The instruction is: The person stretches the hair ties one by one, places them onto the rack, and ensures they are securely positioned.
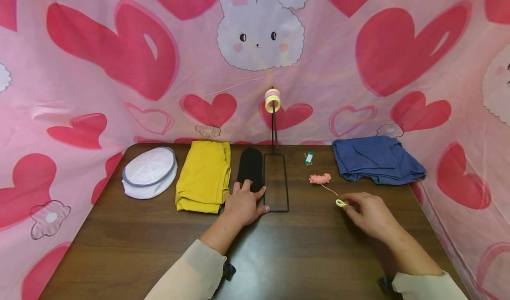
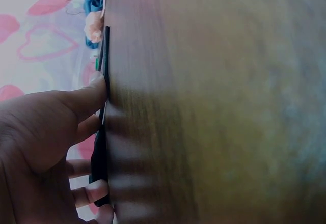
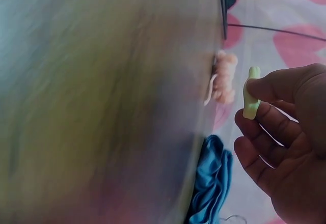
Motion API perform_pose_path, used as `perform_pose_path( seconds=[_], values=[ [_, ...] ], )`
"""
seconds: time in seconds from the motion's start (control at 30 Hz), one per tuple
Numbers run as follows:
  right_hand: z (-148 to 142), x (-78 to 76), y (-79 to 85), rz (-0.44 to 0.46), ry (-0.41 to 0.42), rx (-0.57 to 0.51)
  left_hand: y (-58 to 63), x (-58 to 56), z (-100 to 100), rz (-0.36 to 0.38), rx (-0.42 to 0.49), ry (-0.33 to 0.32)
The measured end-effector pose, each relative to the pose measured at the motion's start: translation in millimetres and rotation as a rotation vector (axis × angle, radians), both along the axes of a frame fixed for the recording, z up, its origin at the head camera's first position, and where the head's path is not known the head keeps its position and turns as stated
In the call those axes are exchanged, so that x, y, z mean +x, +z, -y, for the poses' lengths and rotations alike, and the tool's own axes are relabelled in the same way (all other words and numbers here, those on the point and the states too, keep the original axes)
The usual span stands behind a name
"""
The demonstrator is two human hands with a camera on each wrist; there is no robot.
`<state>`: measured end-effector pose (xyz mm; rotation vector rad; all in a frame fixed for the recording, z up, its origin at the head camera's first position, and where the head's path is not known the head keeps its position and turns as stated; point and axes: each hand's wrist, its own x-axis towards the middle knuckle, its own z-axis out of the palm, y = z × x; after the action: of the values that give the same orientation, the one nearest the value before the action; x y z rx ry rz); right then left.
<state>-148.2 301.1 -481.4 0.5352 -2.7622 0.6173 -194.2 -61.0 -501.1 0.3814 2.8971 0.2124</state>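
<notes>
My right hand [image 1: 370, 213] pinches a small pale yellow ring [image 3: 251, 96], like a hair tie, between thumb and fingers above the table's right side. Just beyond it lies a small bundle of coral-pink yarn [image 1: 320, 179], its loose end trailing toward the ring. With fingers spread, my left hand [image 1: 245, 204] rests at the near end of a flat black oblong [image 1: 250, 162] with a rounded far end. Its thumb lies on the near left corner of a black wire stand's rectangular base [image 1: 279, 211]. Yellow and pink rings [image 1: 272, 100] hang on the stand's top.
Left of the black oblong lie a folded yellow cloth [image 1: 205, 176] and a white mesh bag [image 1: 149, 171] with a grey-blue rim. A green-and-white tag [image 1: 309, 158] and a folded blue cloth [image 1: 374, 160] lie at the back right. Patterned pink fabric [image 1: 191, 69] hangs behind the table.
</notes>
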Motion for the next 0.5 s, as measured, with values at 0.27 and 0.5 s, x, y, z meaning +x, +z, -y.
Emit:
perform_pose_path(
  seconds=[0.27,0.5],
  values=[
    [18.7,-5.9,10.8,-0.046,0.056,-0.036,1.3,0.8,-0.2,0.009,0.004,0.003],
    [37.2,-11.8,25.3,-0.032,0.053,-0.076,3.3,1.4,-0.6,0.014,0.007,0.009]
  ],
)
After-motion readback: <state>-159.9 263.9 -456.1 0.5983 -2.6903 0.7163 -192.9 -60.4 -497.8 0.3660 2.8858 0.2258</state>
